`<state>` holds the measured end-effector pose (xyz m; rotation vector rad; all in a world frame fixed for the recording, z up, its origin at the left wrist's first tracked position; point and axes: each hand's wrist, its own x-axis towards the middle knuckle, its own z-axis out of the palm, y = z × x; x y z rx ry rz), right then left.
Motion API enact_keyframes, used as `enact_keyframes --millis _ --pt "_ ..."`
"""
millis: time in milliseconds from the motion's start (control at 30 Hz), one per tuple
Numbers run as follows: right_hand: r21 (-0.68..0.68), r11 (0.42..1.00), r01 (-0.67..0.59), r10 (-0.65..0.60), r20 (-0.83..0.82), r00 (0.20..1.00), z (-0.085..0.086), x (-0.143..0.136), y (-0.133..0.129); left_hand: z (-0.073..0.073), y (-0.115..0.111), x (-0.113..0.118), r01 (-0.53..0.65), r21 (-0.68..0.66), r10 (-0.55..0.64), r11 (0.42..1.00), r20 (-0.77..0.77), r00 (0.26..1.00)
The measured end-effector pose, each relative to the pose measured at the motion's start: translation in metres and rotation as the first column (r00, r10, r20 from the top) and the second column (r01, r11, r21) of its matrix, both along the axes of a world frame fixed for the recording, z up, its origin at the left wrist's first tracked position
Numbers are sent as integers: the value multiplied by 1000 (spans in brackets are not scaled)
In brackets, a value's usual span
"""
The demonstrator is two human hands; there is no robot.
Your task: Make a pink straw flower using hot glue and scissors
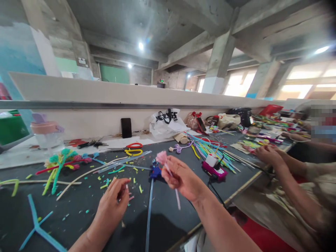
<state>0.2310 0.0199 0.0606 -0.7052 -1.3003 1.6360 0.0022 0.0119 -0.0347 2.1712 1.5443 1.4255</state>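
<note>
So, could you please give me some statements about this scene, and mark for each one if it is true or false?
1. The right hand holds a pink fluffy flower. True.
2. The white bag is to the left of the black phone. False: the bag is to the right of the phone.
3. The phone stands upright. True.
4. The left hand is holding the scissors. False: they lie on the table, farther back than that hand.
5. A white plug sits on the magenta block. True.
6. The green cloth-like bin is at the right edge of the view. False: it is at the left edge.
</note>
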Motion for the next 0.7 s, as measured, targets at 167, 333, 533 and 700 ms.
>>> enact_keyframes --millis 167,333,533,700 --pt "26 982 186 -183 -99 978 -16 22 20 -3 -2 9 61 -266 -30 962 120 992" --pt "-2 992 124 -123 -144 982 -26 19 26 22 -4 30 109 -411 -126 905 -14 992" --pt "10 992 123 -119 -181 976 -26 24 25 48 7 59 212 -401 -197 891 79 977" --pt "-11 1000 14 -15 -140 990 -40 -3 18 44 -5 71 394 -448 -187 803 438 879"
